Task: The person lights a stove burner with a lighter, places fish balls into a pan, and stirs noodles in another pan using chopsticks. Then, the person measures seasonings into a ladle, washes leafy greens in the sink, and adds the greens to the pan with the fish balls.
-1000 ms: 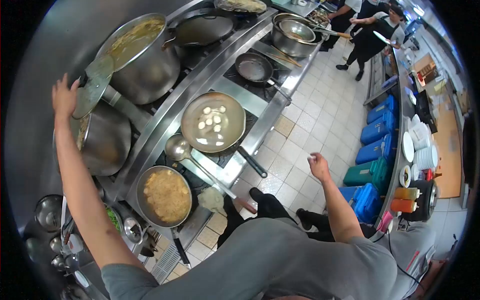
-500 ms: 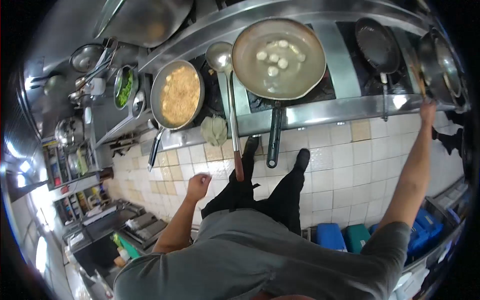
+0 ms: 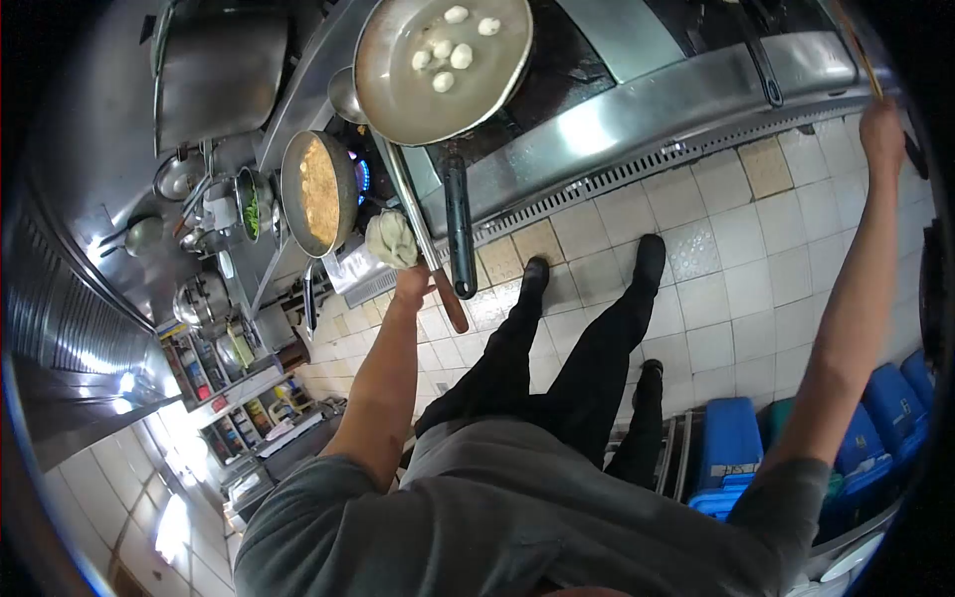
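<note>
Pale, crumpled cloth (image 3: 391, 239) beside a round grey metal pan (image 3: 347, 196) meets the left hand (image 3: 410, 285), grip unclear, in an apparent grasp next needing firm closure, while the distant right hand (image 3: 881, 134) clasps a slim brown stick (image 3: 868, 75).

1. Left of centre, the cloth (image 3: 391, 239) looked matt, soft and wrinkled!
2. Alongside, the ladle (image 3: 410, 199) flashed smooth, glossy metal down to a brown wooden grip (image 3: 450, 301).
3. Up top, the large pan (image 3: 371, 72) showed duller metal, its black handle (image 3: 459, 229) gleaming like plastic.
4. Upper right, a slim stick (image 3: 860, 50) looked like wood.
5. The stove edge (image 3: 587, 134) was shiny steel!
6. Lower right, the blue bins (image 3: 731, 443) were smooth plastic.
</note>
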Action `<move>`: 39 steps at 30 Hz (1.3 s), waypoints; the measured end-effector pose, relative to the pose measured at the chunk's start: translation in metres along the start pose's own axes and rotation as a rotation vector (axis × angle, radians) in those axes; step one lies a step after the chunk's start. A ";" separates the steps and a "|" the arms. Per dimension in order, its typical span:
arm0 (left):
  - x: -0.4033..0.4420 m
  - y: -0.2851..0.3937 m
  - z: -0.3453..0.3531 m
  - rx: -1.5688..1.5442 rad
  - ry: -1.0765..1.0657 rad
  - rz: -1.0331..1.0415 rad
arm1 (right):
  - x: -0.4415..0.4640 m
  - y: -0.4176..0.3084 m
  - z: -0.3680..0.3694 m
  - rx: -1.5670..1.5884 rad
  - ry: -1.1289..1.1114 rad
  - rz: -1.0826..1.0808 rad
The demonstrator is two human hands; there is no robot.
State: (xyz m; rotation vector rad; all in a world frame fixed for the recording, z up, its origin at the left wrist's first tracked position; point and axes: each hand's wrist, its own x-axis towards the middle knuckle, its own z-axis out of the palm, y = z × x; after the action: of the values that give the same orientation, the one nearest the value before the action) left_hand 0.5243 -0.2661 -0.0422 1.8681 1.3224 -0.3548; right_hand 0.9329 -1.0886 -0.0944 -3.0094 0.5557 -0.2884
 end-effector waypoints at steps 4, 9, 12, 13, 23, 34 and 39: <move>-0.004 0.003 -0.015 -0.179 -0.151 -0.104 | -0.193 -0.003 -0.047 1.180 -0.022 0.328; -0.024 0.022 -0.008 -0.274 -0.154 -0.021 | -0.423 0.057 0.062 1.743 -0.277 0.773; -0.028 0.029 -0.009 -0.177 -0.123 0.008 | -0.530 0.061 0.070 1.805 -0.497 1.364; -0.001 0.005 -0.023 -0.201 -0.207 -0.074 | -0.560 0.071 0.075 1.768 -0.608 1.439; 0.015 -0.007 -0.027 -0.203 -0.221 -0.078 | -0.589 0.111 0.076 1.623 -0.514 1.587; -0.005 0.010 -0.020 -0.063 -0.121 -0.144 | -0.517 0.090 0.034 1.846 -0.634 1.278; 0.010 -0.003 -0.031 -0.075 -0.192 -0.169 | -0.503 0.075 0.003 1.639 -0.521 1.299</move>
State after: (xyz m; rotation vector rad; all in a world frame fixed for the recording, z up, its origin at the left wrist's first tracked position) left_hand 0.5190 -0.2361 -0.0294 1.6220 1.3458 -0.5503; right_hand 0.4458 -0.9777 -0.1914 -0.7937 1.1652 0.1329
